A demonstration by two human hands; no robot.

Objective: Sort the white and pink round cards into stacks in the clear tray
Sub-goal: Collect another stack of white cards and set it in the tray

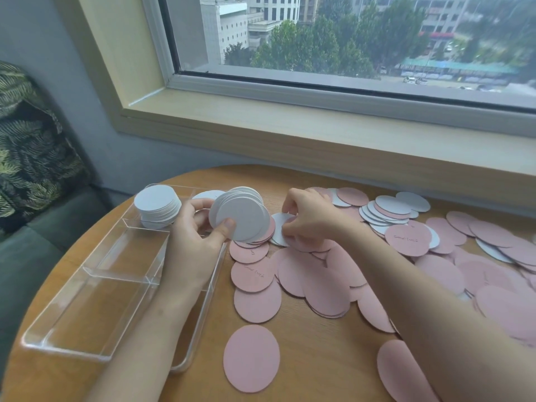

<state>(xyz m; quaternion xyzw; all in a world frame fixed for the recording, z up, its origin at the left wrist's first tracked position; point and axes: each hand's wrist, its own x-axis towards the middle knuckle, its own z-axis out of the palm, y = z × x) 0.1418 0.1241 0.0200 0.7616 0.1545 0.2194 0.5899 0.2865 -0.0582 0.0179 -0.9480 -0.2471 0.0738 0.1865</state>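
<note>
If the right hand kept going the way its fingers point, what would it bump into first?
The right hand points left, fingertips on a white card. Straight on, it would likely meet the bundle of white cards that the left hand holds, though depth is uncertain.

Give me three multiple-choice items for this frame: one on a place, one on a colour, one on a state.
1. Where does the finished stack of white cards stand?
A. in a far compartment of the clear tray
B. on the windowsill
C. on the sofa

2. What colour is the single card lying nearest the camera, beside the tray?
A. white
B. pink
C. green

3. What is the left hand doing?
A. lying flat on the table
B. gripping a bundle of white cards
C. lifting the tray

Key: 1 A, the stack stands inside the tray walls; 2 B, its face is plainly pink; 3 B, thumb and fingers clamp the bundle.
</note>
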